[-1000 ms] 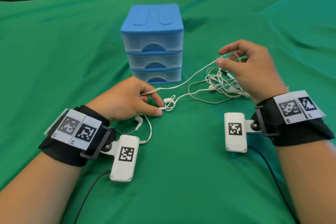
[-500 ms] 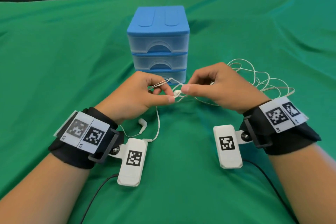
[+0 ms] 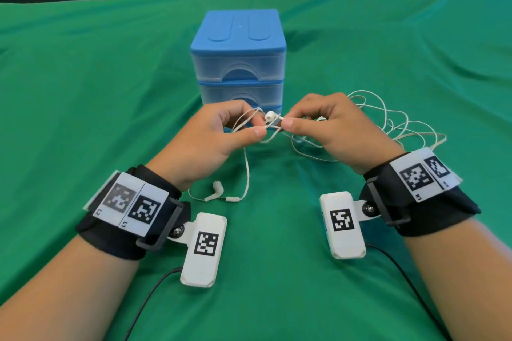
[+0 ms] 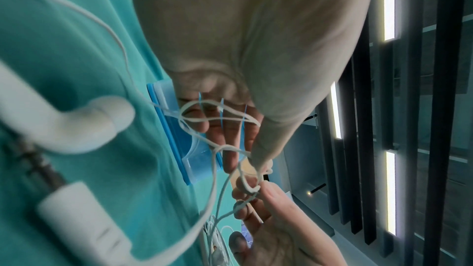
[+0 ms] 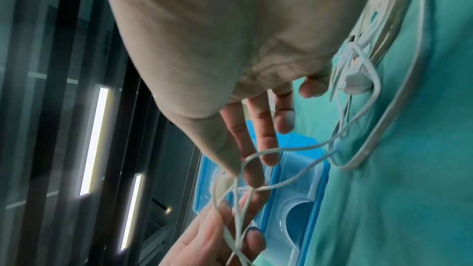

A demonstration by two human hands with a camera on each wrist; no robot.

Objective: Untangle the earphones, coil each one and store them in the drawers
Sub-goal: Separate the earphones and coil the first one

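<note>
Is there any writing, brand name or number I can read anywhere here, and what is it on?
No brand, word or number reads clearly.
Left wristband: black-and-white square code patterns; tiny characters at the lower edge, too small to read.
Right wristband: the same patterns; a tiny mark, perhaps "R1", not certain.
Two white wrist camera boxes: one code pattern each, no text.
Blue drawer unit, earphones: no lettering visible.

head view downward, wrist views close
</note>
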